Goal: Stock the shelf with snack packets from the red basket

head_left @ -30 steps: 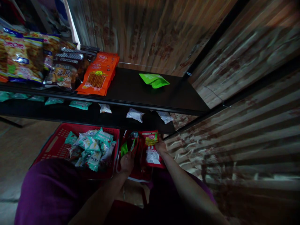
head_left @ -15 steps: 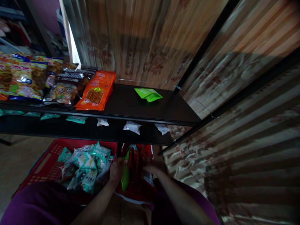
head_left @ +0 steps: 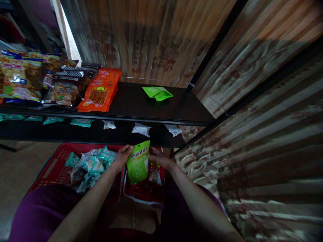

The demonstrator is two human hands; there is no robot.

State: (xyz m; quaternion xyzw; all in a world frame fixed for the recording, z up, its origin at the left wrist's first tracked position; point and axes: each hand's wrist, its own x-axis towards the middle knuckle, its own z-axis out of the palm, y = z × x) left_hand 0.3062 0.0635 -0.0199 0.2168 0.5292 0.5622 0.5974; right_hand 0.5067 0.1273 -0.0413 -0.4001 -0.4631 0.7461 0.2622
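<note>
Both hands are clamped on the green packet (head_left: 137, 165), left hand (head_left: 122, 156) and right hand (head_left: 158, 157) pinching its top corners, just above a red container (head_left: 141, 194) holding a red packet (head_left: 154, 174). Beside it, the red basket (head_left: 50, 168) is heaped with teal packets (head_left: 94, 164). Up on the black shelf (head_left: 133, 106) lies another green pouch (head_left: 156, 93).

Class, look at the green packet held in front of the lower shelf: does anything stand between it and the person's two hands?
Nothing visible does. The left hand and the right hand both grip the green packet directly, one at each top corner, with bare fingers on the wrapper.
</note>
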